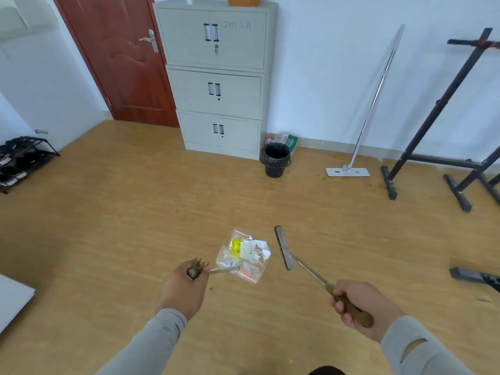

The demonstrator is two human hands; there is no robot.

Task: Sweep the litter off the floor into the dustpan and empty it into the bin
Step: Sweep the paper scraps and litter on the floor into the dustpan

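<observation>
Grey-sleeved hands grip clear dustpan, bristled broom.

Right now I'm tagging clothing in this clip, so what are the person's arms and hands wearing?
Both arms wear long, plain light grey sleeves reaching the wrists. The right sleeve has a small tear or slit on the forearm; the left sleeve shows none. The left hand and right hand are bare: no gloves, rings or watch visible.
</observation>
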